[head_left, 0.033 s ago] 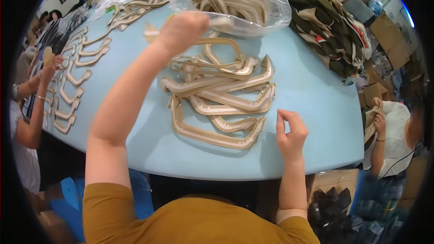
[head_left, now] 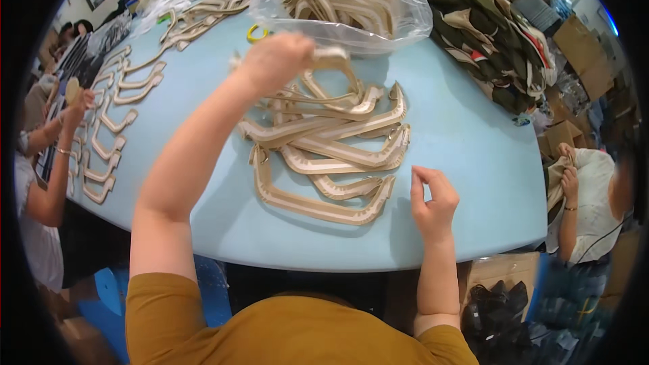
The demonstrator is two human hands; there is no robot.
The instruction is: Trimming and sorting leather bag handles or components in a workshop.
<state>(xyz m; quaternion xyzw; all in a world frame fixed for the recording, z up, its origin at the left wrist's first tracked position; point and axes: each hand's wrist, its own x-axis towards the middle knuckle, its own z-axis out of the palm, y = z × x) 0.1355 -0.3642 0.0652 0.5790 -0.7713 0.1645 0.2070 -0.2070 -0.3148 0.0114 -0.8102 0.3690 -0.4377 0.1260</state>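
My left hand [head_left: 278, 61] is closed over the far end of the pile, slightly smeared by motion. It grips a curved beige fabric strip [head_left: 331, 55] with a white band; blurred ends stick out on both sides of the fist. Beneath and nearer lies a loose heap of similar bent strips [head_left: 324, 213], crossing one another, some with small metal rings. To the right of the heap, my right hand [head_left: 435, 201] hovers by the table with thumb and forefinger pinched together. Nothing shows between those fingertips.
Behind the heap stands a clear plastic bag [head_left: 409, 23] full of strips. A yellow looped handle [head_left: 257, 34] lies left of it. More strips [head_left: 101, 165] line the table's left side. Dark green and beige fabric pieces [head_left: 473, 47] pile up at the far right. Co-workers sit on both sides.
My left hand has come slightly nearer, and the strip in it has shifted. The yellow looped handle now shows beyond it. My right hand stays nearly still.
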